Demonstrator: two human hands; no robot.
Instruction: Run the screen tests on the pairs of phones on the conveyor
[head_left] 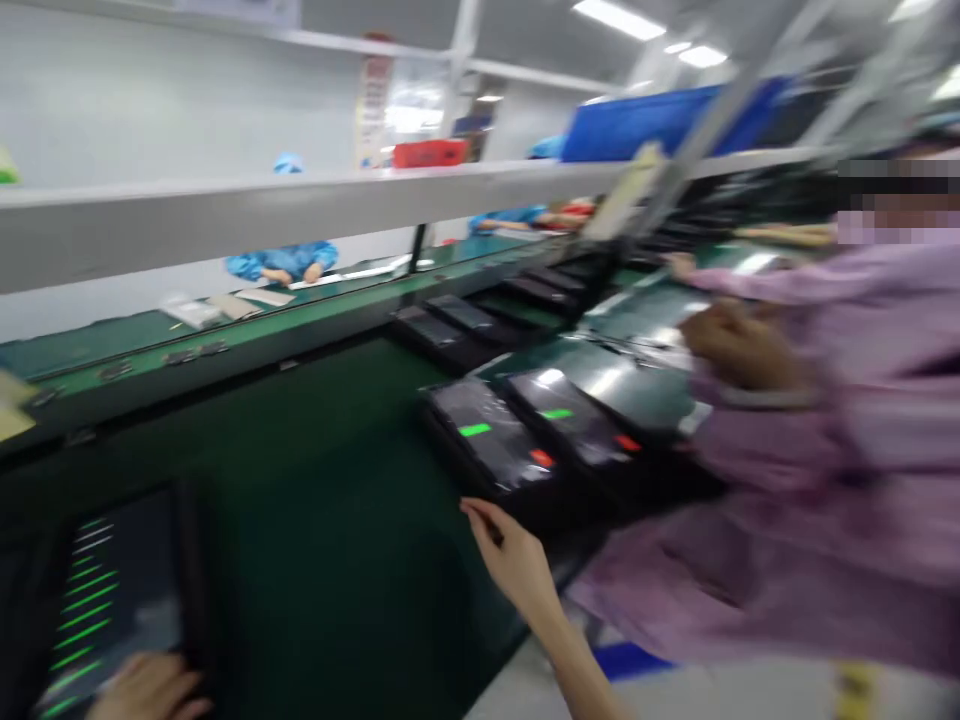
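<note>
Head view, right hand point(510, 555) touching black tray point(491, 440) holding screen

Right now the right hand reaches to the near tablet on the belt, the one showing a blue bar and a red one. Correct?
Not quite. In the head view the right hand does reach to the near tablet on the green belt, but its screen shows a green bar and a red one, not blue. The left hand rests at another tablet.

belt point(315, 470) – matt dark-green rubbery surface | nearest tablet point(491, 440) at 3 o'clock of belt – glossy glass screen, black plastic edge | co-worker's sleeve point(810, 480) – soft lilac cloth
</note>
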